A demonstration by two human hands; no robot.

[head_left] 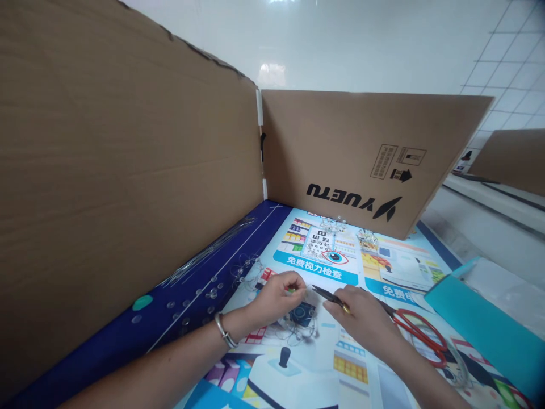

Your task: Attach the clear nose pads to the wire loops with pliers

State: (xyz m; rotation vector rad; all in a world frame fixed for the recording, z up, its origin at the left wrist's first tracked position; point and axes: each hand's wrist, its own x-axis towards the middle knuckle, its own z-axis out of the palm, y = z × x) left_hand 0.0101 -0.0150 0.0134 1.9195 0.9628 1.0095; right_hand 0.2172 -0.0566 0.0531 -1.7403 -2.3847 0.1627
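My left hand (276,296) is closed in a pinch on a small item I cannot make out, over the printed poster (383,267) that covers the table. My right hand (361,315) grips thin dark pliers (326,293), whose tips point left toward the left fingers. Thin clear wire loops (298,335) lie under and just below both hands. A silver bracelet (225,331) sits on my left wrist.
Cardboard walls (128,159) stand at the left and back. Long thin wires (208,250) and several clear beads (204,292) lie on the dark blue strip at the left. Red-handled scissors (419,332) lie right of my right hand, beside a teal box (481,318).
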